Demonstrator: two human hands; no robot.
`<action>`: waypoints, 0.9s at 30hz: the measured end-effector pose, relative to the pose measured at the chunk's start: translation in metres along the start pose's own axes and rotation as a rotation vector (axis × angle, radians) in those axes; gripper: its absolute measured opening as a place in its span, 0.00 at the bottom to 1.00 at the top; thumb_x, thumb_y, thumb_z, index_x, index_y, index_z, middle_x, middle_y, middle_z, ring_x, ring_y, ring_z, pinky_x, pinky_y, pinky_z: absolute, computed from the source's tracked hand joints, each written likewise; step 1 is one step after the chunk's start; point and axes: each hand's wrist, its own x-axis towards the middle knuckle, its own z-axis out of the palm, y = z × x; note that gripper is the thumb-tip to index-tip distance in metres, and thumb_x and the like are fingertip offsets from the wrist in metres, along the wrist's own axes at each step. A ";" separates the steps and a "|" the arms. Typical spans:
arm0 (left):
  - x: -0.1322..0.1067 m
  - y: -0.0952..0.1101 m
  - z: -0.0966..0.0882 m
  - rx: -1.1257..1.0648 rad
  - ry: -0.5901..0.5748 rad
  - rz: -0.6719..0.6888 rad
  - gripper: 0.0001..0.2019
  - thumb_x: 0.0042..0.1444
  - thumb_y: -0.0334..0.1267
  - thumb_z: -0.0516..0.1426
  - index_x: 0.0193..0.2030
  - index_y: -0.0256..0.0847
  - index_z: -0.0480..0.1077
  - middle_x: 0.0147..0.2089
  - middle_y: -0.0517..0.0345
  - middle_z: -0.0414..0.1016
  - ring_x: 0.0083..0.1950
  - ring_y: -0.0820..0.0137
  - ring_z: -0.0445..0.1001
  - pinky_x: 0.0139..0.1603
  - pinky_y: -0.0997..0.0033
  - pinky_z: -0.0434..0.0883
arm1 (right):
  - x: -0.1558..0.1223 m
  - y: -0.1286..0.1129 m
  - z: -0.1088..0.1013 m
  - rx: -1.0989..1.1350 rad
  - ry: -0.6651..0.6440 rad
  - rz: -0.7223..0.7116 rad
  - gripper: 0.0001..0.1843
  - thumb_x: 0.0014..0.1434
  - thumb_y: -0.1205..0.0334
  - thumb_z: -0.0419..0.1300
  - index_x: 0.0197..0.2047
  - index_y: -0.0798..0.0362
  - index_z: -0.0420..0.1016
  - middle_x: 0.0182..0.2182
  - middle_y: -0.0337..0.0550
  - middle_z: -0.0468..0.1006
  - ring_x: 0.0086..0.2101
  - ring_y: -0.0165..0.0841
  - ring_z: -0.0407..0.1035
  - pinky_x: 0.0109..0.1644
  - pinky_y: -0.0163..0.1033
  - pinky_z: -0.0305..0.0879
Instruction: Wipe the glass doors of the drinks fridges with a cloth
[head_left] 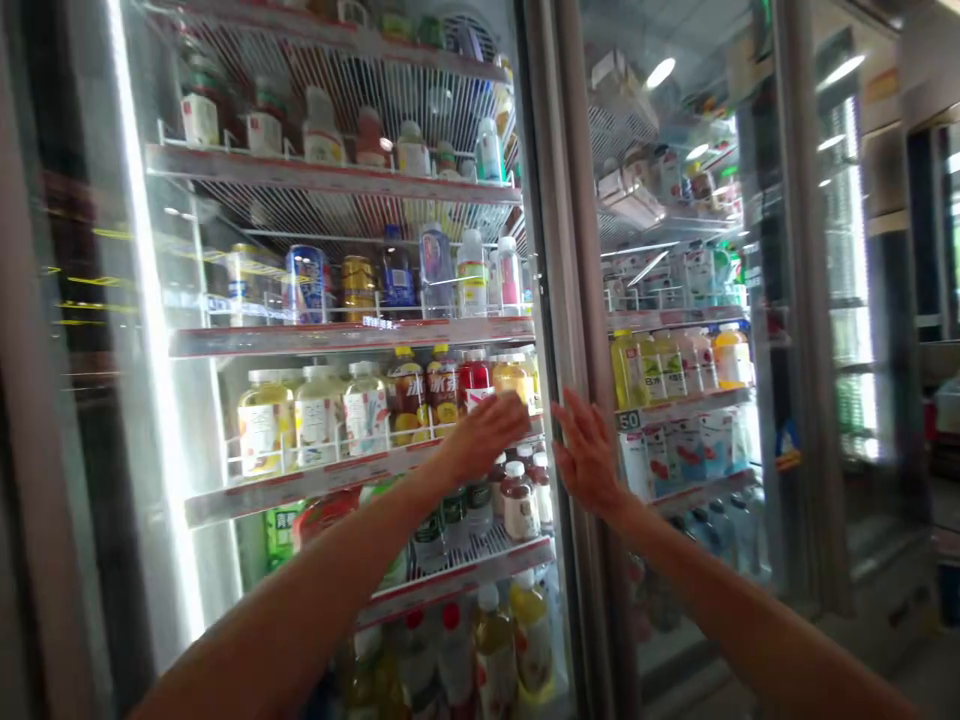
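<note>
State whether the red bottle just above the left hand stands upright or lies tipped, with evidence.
Upright: the red bottle has its cap on top, in line with the bottles beside it.

Smooth, satiny metal door frame (574, 220), glossy reflective glass door (675, 230), shiny plastic bottles (365, 410).

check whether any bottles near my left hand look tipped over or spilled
Nothing stands out. The bottles near your left hand stand upright, and no spill shows; your left arm hides part of the shelf below.
</note>
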 end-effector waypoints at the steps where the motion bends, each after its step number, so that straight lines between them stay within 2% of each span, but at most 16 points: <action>1: -0.017 0.012 0.002 -0.030 -0.048 0.143 0.20 0.58 0.36 0.50 0.58 0.42 0.61 0.64 0.57 0.60 0.67 0.62 0.51 0.65 0.57 0.52 | 0.000 -0.007 0.005 0.007 -0.008 -0.018 0.32 0.62 0.65 0.45 0.68 0.48 0.40 0.65 0.49 0.49 0.64 0.39 0.45 0.64 0.55 0.47; 3: -0.048 0.022 0.001 -0.055 -0.096 0.295 0.19 0.58 0.38 0.50 0.57 0.44 0.62 0.64 0.59 0.59 0.67 0.65 0.52 0.66 0.59 0.51 | 0.001 -0.020 0.015 0.021 -0.020 -0.049 0.31 0.62 0.64 0.45 0.67 0.49 0.41 0.65 0.50 0.50 0.64 0.39 0.45 0.64 0.54 0.46; 5: -0.067 0.006 -0.010 -0.023 -0.080 0.278 0.20 0.59 0.37 0.50 0.58 0.45 0.61 0.63 0.59 0.61 0.67 0.66 0.52 0.66 0.60 0.50 | 0.006 -0.030 0.025 0.034 -0.029 -0.077 0.31 0.62 0.64 0.44 0.67 0.50 0.41 0.65 0.50 0.51 0.64 0.39 0.44 0.64 0.54 0.45; 7: -0.075 -0.026 -0.027 0.059 0.009 0.094 0.20 0.59 0.34 0.49 0.59 0.44 0.60 0.62 0.57 0.62 0.67 0.65 0.51 0.66 0.59 0.51 | 0.014 -0.039 0.034 0.044 -0.029 -0.090 0.31 0.62 0.64 0.44 0.67 0.49 0.41 0.65 0.48 0.49 0.64 0.38 0.42 0.65 0.53 0.44; 9: -0.079 -0.051 -0.040 0.149 0.116 -0.161 0.20 0.59 0.32 0.49 0.59 0.43 0.59 0.62 0.54 0.62 0.68 0.64 0.48 0.66 0.58 0.51 | 0.026 -0.047 0.045 0.053 -0.020 -0.089 0.31 0.62 0.64 0.44 0.68 0.49 0.40 0.66 0.47 0.48 0.65 0.38 0.41 0.65 0.53 0.43; 11: -0.089 -0.052 -0.045 0.192 0.160 -0.283 0.21 0.59 0.31 0.50 0.59 0.43 0.60 0.63 0.54 0.60 0.69 0.63 0.44 0.66 0.57 0.50 | 0.038 -0.056 0.057 0.061 -0.005 -0.091 0.31 0.62 0.64 0.44 0.68 0.49 0.40 0.66 0.47 0.48 0.65 0.38 0.40 0.65 0.54 0.42; 13: -0.106 -0.036 -0.043 0.175 0.095 -0.187 0.21 0.59 0.33 0.50 0.60 0.45 0.59 0.64 0.58 0.58 0.70 0.63 0.43 0.67 0.56 0.49 | 0.048 -0.066 0.069 0.067 0.006 -0.115 0.32 0.62 0.64 0.44 0.68 0.50 0.40 0.66 0.48 0.49 0.65 0.38 0.40 0.65 0.54 0.41; 15: -0.124 -0.022 -0.042 0.131 -0.027 0.015 0.22 0.59 0.35 0.50 0.61 0.48 0.58 0.66 0.62 0.56 0.69 0.65 0.44 0.67 0.58 0.48 | 0.053 -0.075 0.079 0.067 0.000 -0.151 0.31 0.62 0.63 0.44 0.67 0.51 0.41 0.65 0.49 0.50 0.65 0.38 0.40 0.66 0.55 0.40; 17: -0.141 -0.028 -0.049 0.116 -0.104 0.109 0.23 0.59 0.35 0.49 0.62 0.48 0.57 0.66 0.62 0.55 0.69 0.67 0.45 0.68 0.59 0.47 | 0.053 -0.082 0.085 0.060 -0.012 -0.183 0.31 0.62 0.64 0.45 0.67 0.51 0.43 0.65 0.49 0.51 0.65 0.38 0.40 0.66 0.56 0.38; 18: -0.148 -0.040 -0.056 0.132 -0.097 0.075 0.23 0.59 0.34 0.49 0.62 0.48 0.56 0.65 0.62 0.57 0.69 0.68 0.45 0.67 0.60 0.48 | 0.052 -0.084 0.087 0.056 -0.017 -0.194 0.30 0.62 0.64 0.45 0.67 0.51 0.44 0.65 0.48 0.51 0.65 0.38 0.39 0.66 0.56 0.38; 19: -0.154 -0.055 -0.064 0.167 -0.059 -0.016 0.23 0.59 0.33 0.49 0.62 0.48 0.55 0.65 0.61 0.58 0.69 0.67 0.46 0.67 0.59 0.49 | 0.051 -0.085 0.089 0.053 -0.020 -0.200 0.30 0.62 0.64 0.45 0.67 0.51 0.45 0.65 0.48 0.51 0.65 0.38 0.39 0.66 0.56 0.38; 22: -0.170 -0.093 -0.084 0.310 0.175 -0.461 0.24 0.59 0.33 0.50 0.63 0.46 0.54 0.63 0.51 0.60 0.68 0.63 0.48 0.65 0.54 0.53 | 0.048 -0.087 0.090 0.044 -0.016 -0.193 0.30 0.62 0.64 0.46 0.66 0.51 0.46 0.65 0.48 0.52 0.65 0.38 0.39 0.66 0.56 0.38; 23: -0.175 -0.095 -0.086 0.339 0.239 -0.569 0.25 0.59 0.33 0.50 0.64 0.45 0.53 0.63 0.49 0.60 0.69 0.61 0.48 0.64 0.53 0.54 | 0.048 -0.087 0.090 0.042 -0.014 -0.190 0.30 0.62 0.64 0.46 0.66 0.51 0.46 0.65 0.48 0.52 0.65 0.38 0.39 0.66 0.55 0.37; 24: -0.181 -0.090 -0.086 0.346 0.266 -0.615 0.25 0.59 0.32 0.50 0.64 0.44 0.53 0.63 0.47 0.59 0.69 0.60 0.47 0.64 0.52 0.54 | 0.047 -0.087 0.089 0.040 -0.012 -0.190 0.30 0.62 0.65 0.46 0.66 0.51 0.46 0.65 0.48 0.52 0.65 0.38 0.39 0.66 0.55 0.37; 25: -0.187 -0.080 -0.085 0.329 0.252 -0.582 0.25 0.59 0.31 0.50 0.64 0.44 0.54 0.64 0.48 0.59 0.69 0.60 0.46 0.64 0.53 0.54 | 0.047 -0.086 0.089 0.040 -0.010 -0.191 0.30 0.62 0.65 0.46 0.66 0.51 0.46 0.65 0.48 0.52 0.65 0.37 0.40 0.66 0.55 0.37; 27: -0.201 -0.054 -0.080 0.240 0.129 -0.326 0.24 0.60 0.30 0.49 0.63 0.48 0.56 0.63 0.54 0.60 0.69 0.64 0.46 0.66 0.56 0.52 | 0.048 -0.086 0.089 0.045 -0.002 -0.198 0.30 0.62 0.65 0.47 0.66 0.51 0.46 0.64 0.48 0.53 0.65 0.37 0.40 0.66 0.55 0.37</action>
